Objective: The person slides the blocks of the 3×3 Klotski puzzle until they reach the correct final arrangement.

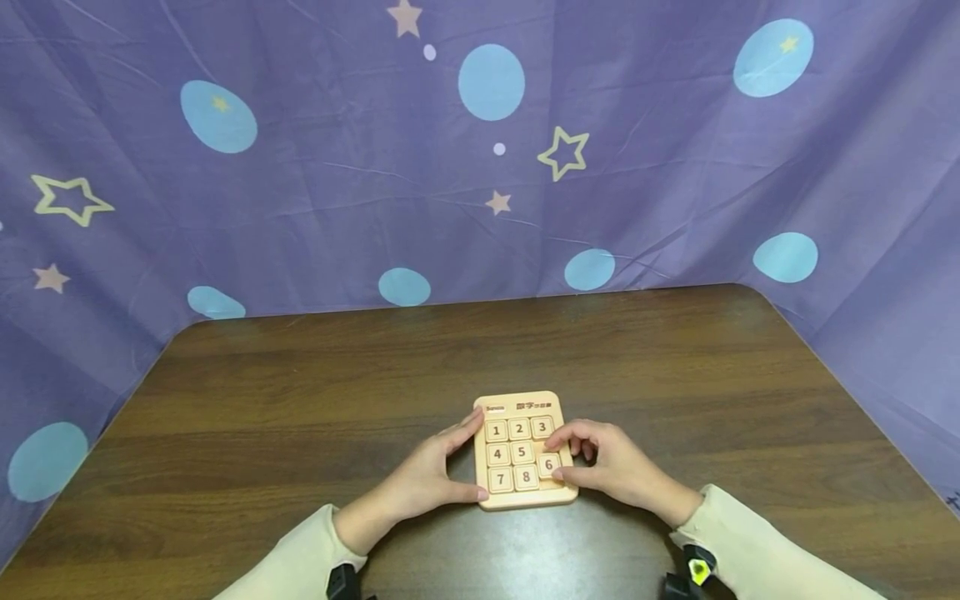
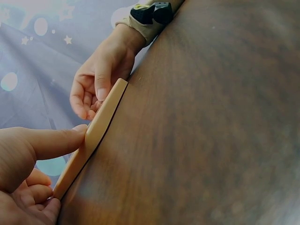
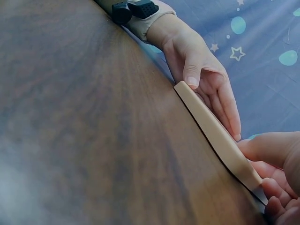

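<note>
A pale wooden sliding number puzzle (image 1: 517,501) lies flat on the table, its tiles facing up. Along its left side, my left hand (image 1: 431,471) holds the frame, thumb at the lower left corner and fingers near the upper left. My right hand (image 1: 618,462) reaches over the right edge; its index fingertip and thumb are at the tile marked 6 (image 1: 548,465). That tile sits between the middle and bottom rows, with bare tray above and below it. Tiles 1 to 5, 7 and 8 stand in order. In both wrist views only the puzzle's side edge (image 2: 101,119) shows.
The brown wooden table (image 1: 300,392) extends around the puzzle on all sides. Behind it hangs a purple curtain (image 1: 322,208) with stars and blue dots, bordering the table's back and sides. Dark devices (image 1: 343,581) are strapped at both wrists.
</note>
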{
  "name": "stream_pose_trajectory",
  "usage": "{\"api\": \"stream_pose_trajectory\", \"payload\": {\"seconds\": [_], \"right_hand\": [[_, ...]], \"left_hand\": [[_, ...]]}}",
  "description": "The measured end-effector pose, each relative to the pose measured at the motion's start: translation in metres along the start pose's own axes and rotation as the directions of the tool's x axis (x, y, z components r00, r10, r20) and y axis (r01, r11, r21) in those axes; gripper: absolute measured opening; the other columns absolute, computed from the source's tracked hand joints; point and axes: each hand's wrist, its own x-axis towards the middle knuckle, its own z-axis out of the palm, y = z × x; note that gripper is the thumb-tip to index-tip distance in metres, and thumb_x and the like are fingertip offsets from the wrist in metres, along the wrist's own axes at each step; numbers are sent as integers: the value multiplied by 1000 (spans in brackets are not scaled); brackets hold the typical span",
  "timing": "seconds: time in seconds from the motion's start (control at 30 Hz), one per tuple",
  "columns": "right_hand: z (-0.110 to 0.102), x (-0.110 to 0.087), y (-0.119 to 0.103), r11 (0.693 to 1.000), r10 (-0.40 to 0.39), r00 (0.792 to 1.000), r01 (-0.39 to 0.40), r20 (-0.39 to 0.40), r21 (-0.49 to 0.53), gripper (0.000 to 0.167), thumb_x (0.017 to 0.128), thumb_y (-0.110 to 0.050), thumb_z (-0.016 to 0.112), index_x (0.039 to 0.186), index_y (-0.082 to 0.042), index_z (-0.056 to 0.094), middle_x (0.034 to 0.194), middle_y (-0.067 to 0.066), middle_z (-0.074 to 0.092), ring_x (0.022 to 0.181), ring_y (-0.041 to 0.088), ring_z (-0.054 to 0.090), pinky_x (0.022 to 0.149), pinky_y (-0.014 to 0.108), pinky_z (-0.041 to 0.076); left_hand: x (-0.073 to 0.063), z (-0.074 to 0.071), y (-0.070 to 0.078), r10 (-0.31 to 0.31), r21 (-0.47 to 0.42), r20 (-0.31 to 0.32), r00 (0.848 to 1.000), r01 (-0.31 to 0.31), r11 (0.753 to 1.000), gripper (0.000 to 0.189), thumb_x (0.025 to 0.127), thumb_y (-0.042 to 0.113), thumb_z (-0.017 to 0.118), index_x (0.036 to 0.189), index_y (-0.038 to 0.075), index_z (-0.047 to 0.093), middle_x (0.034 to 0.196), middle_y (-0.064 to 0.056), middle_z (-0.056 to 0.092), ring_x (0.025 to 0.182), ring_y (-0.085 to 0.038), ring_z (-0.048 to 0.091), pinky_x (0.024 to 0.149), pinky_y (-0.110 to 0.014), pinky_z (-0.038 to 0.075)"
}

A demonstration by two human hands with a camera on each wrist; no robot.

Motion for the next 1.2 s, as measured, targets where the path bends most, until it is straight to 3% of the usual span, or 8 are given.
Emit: {"api": "stream_pose_trajectory", "payload": {"seconds": [0.33, 0.6, 0.87, 1.2], "right_hand": [[3, 3, 0, 999, 45, 998, -44, -49, 17, 18, 76, -10, 76, 92, -13, 70, 74, -5, 56, 63, 4, 48, 56, 20, 44], [2, 3, -1, 1000, 15, 1000, -15, 1, -15, 29, 70, -14, 81, 96, -13, 68, 79, -6, 59, 71, 7, 51, 64, 21, 46], [2, 5, -2, 1000, 24, 999, -25, -22, -16, 28, 70, -11, 80, 96, -12, 68, 78, -6, 59, 70, 6, 51, 63, 21, 47], [5, 6, 0, 998, 68, 996, -68, -62, 13, 27, 71, -10, 80, 96, -12, 69, 80, -5, 61, 71, 7, 52, 64, 21, 47]], "left_hand": [[-2, -1, 1, -18, 10, 0, 1000, 18, 1000, 93, 66, 13, 83, 143, -1, 33, 153, -9, 27, 141, -25, 23, 114, -46, 16], [-1, -1, 0, 4, 11, 0, 1000, -4, 1000, 92, 68, 17, 83, 143, -2, 33, 152, -11, 28, 140, -29, 24, 112, -50, 18], [0, -2, 1, 24, -1, 3, 1000, -24, 1000, 93, 68, 17, 83, 143, -4, 33, 152, -14, 28, 140, -31, 24, 112, -52, 17], [0, -1, 0, -17, 7, 2, 1000, 17, 1000, 93, 67, 14, 83, 144, -1, 33, 153, -9, 26, 140, -26, 23, 114, -46, 16]]}}
